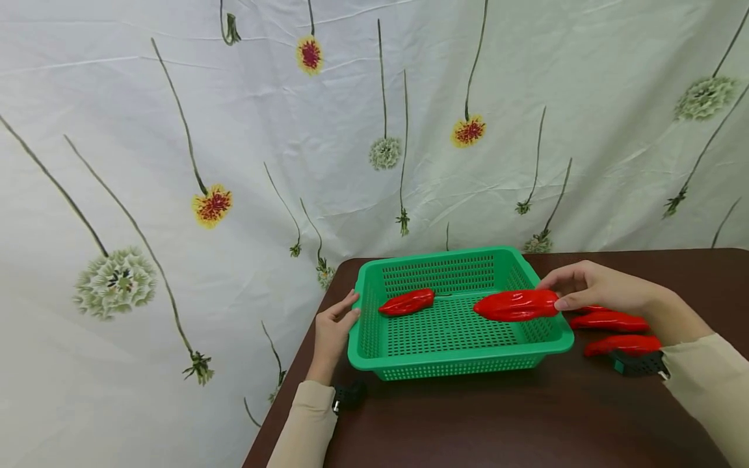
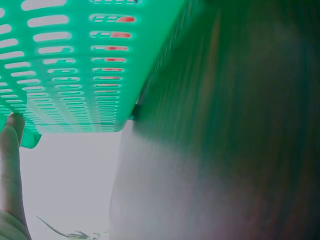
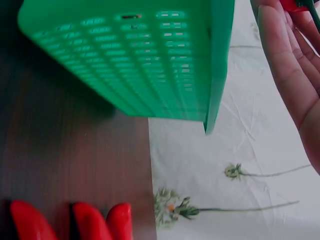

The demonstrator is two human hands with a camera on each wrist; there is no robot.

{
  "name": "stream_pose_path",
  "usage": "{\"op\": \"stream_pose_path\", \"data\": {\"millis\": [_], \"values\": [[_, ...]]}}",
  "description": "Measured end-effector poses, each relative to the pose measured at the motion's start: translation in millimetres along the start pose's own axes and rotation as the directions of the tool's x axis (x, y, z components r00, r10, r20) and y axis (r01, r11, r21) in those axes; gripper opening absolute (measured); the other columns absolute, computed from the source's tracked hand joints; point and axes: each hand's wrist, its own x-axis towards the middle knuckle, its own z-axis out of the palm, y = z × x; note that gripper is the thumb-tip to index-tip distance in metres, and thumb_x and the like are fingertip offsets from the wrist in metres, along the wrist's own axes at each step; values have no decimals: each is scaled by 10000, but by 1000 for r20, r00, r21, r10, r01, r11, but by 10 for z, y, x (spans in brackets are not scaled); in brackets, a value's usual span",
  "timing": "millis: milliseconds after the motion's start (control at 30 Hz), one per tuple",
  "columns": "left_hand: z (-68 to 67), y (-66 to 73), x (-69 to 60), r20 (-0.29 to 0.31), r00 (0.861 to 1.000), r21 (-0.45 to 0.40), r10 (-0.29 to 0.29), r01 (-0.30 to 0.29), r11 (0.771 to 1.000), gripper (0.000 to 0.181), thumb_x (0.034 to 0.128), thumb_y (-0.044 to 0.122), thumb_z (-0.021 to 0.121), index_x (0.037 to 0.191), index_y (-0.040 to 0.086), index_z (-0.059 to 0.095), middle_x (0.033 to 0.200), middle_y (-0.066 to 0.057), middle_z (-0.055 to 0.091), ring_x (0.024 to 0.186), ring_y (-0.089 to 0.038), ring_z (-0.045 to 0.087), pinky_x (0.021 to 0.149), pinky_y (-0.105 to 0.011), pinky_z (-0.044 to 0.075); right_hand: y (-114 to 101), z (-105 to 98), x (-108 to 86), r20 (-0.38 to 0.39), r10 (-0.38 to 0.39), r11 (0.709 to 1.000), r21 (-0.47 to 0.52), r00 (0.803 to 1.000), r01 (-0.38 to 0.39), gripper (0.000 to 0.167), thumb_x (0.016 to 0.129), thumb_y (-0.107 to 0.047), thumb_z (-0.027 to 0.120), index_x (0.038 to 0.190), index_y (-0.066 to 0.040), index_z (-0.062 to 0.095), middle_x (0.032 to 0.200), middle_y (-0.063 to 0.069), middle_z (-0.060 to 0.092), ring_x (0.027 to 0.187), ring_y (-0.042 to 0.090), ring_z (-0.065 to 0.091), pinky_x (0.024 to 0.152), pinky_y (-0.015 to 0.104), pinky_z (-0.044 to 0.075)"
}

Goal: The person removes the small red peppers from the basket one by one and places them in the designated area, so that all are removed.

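A green plastic basket [image 1: 462, 361] with slotted walls sits on the dark table. My left hand [image 1: 331, 335] holds its left rim, and in the left wrist view the fingers [image 2: 10, 165] reach up to the edge. Over the basket's right part, my right hand [image 1: 605, 292] grips a red pepper [image 1: 515, 305] by its stem end, the pointed tip facing left. Most of that pepper is out of the right wrist view. Another red pepper [image 1: 407, 303] lies inside the basket toward the left, its stem pointing right.
Several red peppers [image 1: 610, 321] lie on the dark brown table [image 1: 468, 422] right of the basket, partly hidden by my right arm. A flower-printed white cloth [image 1: 351, 130] hangs behind the table and along its left side.
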Motion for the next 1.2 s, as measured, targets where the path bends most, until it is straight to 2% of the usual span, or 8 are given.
{"op": "stream_pose_path", "data": {"millis": [133, 400, 533, 700, 800, 967, 1100, 1200], "values": [[-1, 3, 4, -6, 1000, 7, 1, -1, 1000, 339, 939, 18, 655, 1277, 28, 686, 1392, -121, 613, 1360, -280, 534, 891, -109, 485, 63, -10, -117, 24, -29, 998, 47, 999, 28, 308, 999, -9, 533, 1296, -28, 611, 1114, -3, 726, 958, 175, 674, 799, 320, 581], [-4, 0, 2, -8, 1000, 18, -7, 7, 1000, 339, 937, 27, 659, 1274, 40, 691, 1396, -109, 612, 1358, -277, 537, 888, -119, 496, 180, -25, -352, 15, 5, 997, 72, 1000, -6, 320, 999, 8, 511, 1305, -13, 601, 1114, 17, 728, 987, 169, 665, 811, 311, 569], [-3, 9, 1, -7, 1000, 17, -10, 10, 1000, 342, 941, 32, 656, 1282, 42, 686, 1403, -111, 605, 1364, -281, 529, 892, -117, 492, 218, -39, -449, 3, 63, 992, 108, 998, -62, 325, 1007, -7, 507, 1298, -82, 631, 1121, 6, 741, 964, 172, 676, 792, 338, 588], [-7, 14, -3, -13, 1000, 21, -13, 13, 1000, 341, 940, 28, 657, 1279, 43, 688, 1398, -109, 610, 1364, -277, 531, 907, -113, 481, 318, -56, -535, 8, 64, 989, 136, 998, -64, 366, 1012, 13, 483, 1297, -152, 642, 1139, 7, 735, 986, 182, 678, 800, 353, 596], [-7, 12, -5, -16, 1000, 22, -15, 16, 1000, 337, 938, 27, 659, 1273, 44, 692, 1391, -104, 617, 1361, -268, 535, 908, -114, 481, 389, -60, -591, -7, 82, 990, 112, 997, -81, 378, 1012, 2, 488, 1302, -187, 639, 1138, -27, 723, 1001, 153, 656, 796, 330, 586], [3, 8, 1, -4, 1000, 13, -15, 15, 1000, 340, 945, 36, 654, 1284, 38, 683, 1403, -113, 605, 1365, -277, 530, 902, -111, 483, 482, -80, -716, -46, 136, 987, 97, 990, -131, 389, 1010, -17, 501, 1305, -228, 643, 1209, -165, 667, 1050, 62, 619, 809, 331, 592], [7, 9, 2, 0, 1000, 4, -13, 13, 1000, 338, 945, 33, 653, 1281, 30, 683, 1405, -118, 603, 1365, -281, 529, 892, -114, 490, 535, -100, -805, -30, 136, 980, 148, 990, -130, 403, 1016, -6, 476, 1325, -212, 632, 1241, -179, 650, 1064, 91, 636, 819, 372, 605], [8, 16, -4, -7, 1000, 6, -12, 12, 1000, 334, 939, 25, 657, 1271, 30, 691, 1396, -117, 611, 1360, -279, 534, 882, -120, 499, 581, -114, -865, -29, 160, 976, 152, 987, -154, 405, 1020, -20, 472, 1311, -248, 637, 1225, -174, 645, 1052, 102, 629, 817, 378, 605]]}}
